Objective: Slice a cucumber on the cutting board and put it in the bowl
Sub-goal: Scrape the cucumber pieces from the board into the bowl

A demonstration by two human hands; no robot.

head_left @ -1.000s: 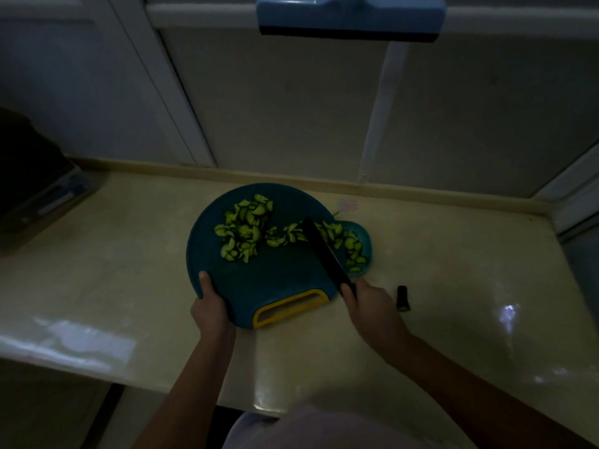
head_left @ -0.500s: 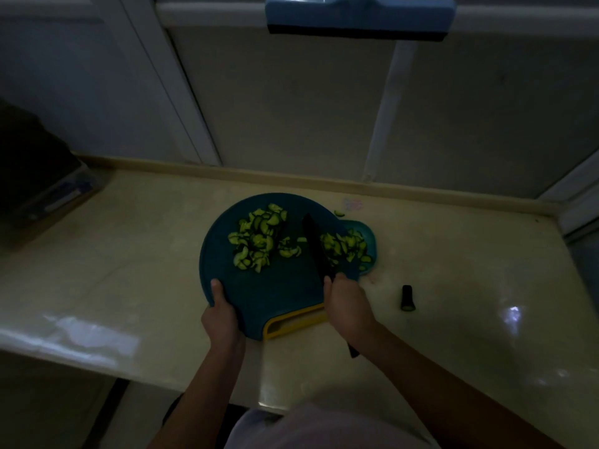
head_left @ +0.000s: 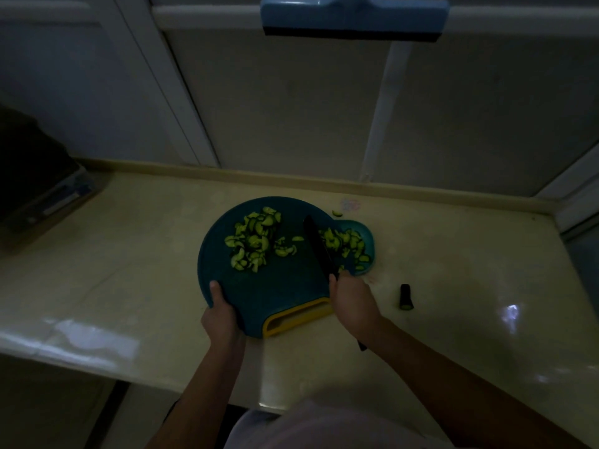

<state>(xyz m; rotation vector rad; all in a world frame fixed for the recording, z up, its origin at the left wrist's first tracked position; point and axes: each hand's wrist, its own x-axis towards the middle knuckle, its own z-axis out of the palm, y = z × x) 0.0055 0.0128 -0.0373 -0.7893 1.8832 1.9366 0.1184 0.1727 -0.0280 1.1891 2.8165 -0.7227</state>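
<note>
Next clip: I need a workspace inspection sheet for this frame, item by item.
Surface: pale yellow glossy countertop, dimly lit.
Job's things: round teal cutting board with yellow handle carries a pile of cucumber slices; its right edge overlaps a teal bowl holding more slices; the black knife blade lies on the board beside the bowl.
Clutter: dark cucumber end stub on the counter right of the board; one stray slice beyond the board.
Grippers: left hand grips the board's near-left edge; right hand holds the knife handle.
Cables: nothing seen.
Surroundings: white panelled wall behind; dark boxy object far left, too dim to identify; blue bar at the top edge.
</note>
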